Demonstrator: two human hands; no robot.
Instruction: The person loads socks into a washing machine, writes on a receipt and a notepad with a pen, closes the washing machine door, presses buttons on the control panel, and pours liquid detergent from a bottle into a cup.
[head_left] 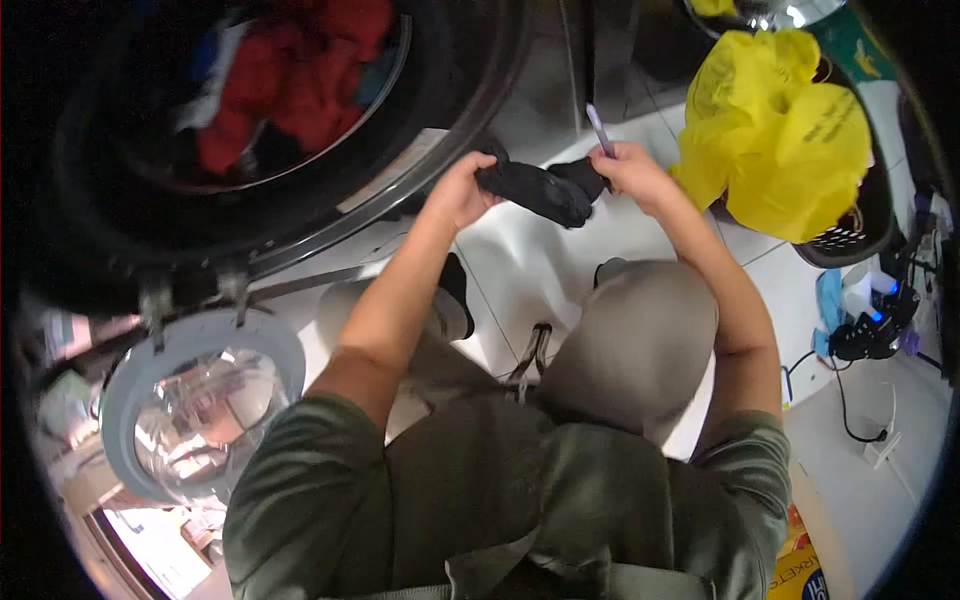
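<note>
The left hand (465,192) and right hand (632,172) pinch the two ends of a black cloth (540,195), maybe a sock, up above the white tile floor (490,345). The right fingers also grip a purple pen (600,130). If they loosen to tug the cloth, the pen could drop. On the left, an open washing machine (455,80) holds red clothes (265,90); on the right, a yellow plastic bag (770,130) sits on a black basket (872,215).

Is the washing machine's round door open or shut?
Open: the door is swung out to the side, leaving the red cloth inside uncovered.
</note>
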